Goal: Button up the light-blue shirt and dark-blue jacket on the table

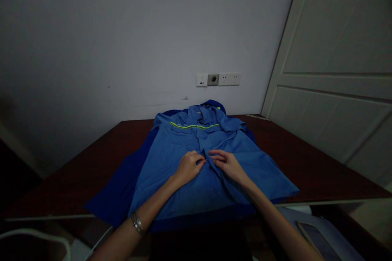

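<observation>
A light blue short-sleeved work shirt [171,151] with a yellow-green stripe across the chest lies spread out, collar toward the wall. Beneath it a darker blue garment [122,181] sticks out at the left, the bottom and behind the collar. At the shirt's front placket, my left hand [190,166] pinches the cloth edge between thumb and fingers. My right hand [228,165] is just to the right, its fingers curled on the raised flap of the same placket. Any button between the fingertips is too small to make out.
The garments lie on a dark red-brown table [101,155] against a wall. Wall sockets [229,79] sit above the table's back edge. A panelled white door [333,89] stands at the right. Below the front edge are a phone [318,240] at right and a white cable [39,234] at left.
</observation>
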{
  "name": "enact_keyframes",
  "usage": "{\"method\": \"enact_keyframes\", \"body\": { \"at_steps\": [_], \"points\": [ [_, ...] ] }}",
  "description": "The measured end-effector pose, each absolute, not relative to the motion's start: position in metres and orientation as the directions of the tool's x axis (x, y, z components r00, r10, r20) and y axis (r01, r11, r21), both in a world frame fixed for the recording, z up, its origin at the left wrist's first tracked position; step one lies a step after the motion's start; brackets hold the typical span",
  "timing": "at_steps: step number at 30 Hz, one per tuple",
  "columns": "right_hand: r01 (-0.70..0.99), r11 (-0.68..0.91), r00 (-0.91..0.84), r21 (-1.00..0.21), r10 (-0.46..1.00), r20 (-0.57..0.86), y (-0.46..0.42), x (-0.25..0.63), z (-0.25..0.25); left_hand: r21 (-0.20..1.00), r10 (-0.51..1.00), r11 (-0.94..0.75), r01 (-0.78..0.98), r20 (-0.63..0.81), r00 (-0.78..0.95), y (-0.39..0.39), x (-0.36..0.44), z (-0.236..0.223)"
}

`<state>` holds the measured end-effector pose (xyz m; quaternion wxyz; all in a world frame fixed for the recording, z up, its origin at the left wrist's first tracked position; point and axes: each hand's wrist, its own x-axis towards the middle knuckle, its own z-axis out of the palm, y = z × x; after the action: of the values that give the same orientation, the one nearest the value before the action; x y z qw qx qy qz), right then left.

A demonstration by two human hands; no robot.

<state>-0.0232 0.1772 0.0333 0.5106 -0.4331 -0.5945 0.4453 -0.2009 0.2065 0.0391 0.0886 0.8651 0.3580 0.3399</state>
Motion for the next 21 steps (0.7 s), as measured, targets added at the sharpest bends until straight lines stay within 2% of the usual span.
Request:
{"method": "enact_keyframes", "body": {
  "at_steps": [9,15,21],
  "points": [
    [0.088,0.244,-0.103,-0.966,0.966,0.235,0.185,-0.023,0.031,0.46,0.688,-0.723,0.515,0.541,0.483,0.207,-0.2,0.038],
    [0.046,0.232,-0.044,-0.972,0.972,0.23,0.19,-0.026,0.033,0.48,0.69,-0.722,0.499,0.552,0.468,0.208,-0.201,0.037],
    [0.033,0.245,-0.066,-0.969,0.968,0.243,0.19,-0.027,0.033,0.474,0.677,-0.735,0.485,0.554,0.485,0.209,-0.201,0.035]
  ]
}}
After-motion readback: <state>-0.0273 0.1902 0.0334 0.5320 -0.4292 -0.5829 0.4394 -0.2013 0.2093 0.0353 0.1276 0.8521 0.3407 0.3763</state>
